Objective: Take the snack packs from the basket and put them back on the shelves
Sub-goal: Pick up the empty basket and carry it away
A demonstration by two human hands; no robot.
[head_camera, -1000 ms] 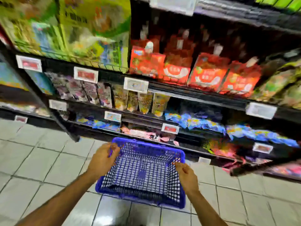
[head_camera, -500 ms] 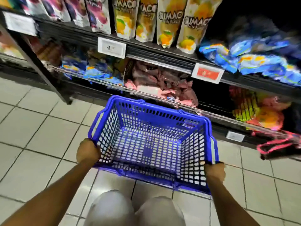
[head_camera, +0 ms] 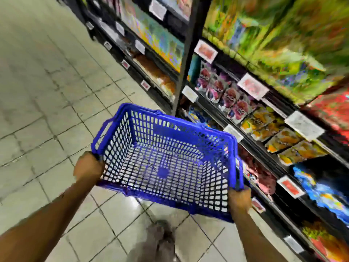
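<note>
Basket [head_camera: 164, 159] swung left, shelves [head_camera: 264, 114] now rightward; left hand [head_camera: 87, 166], right hand [head_camera: 239, 198] grip its corners; packs blurred, apparently shelved.

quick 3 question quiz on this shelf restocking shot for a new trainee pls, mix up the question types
1. True or false: snack packs lie inside the blue basket.
2. Which hand grips the basket corner nearer the shelves? A) left hand B) right hand C) neither
3. Fill in: the basket is held above the tiled ____.

Key
1. False. The mesh bottom shows through, with no packs in it.
2. B. The right hand holds the near corner on the shelf side; the left hand holds the near corner on the aisle side.
3. floor.
</note>
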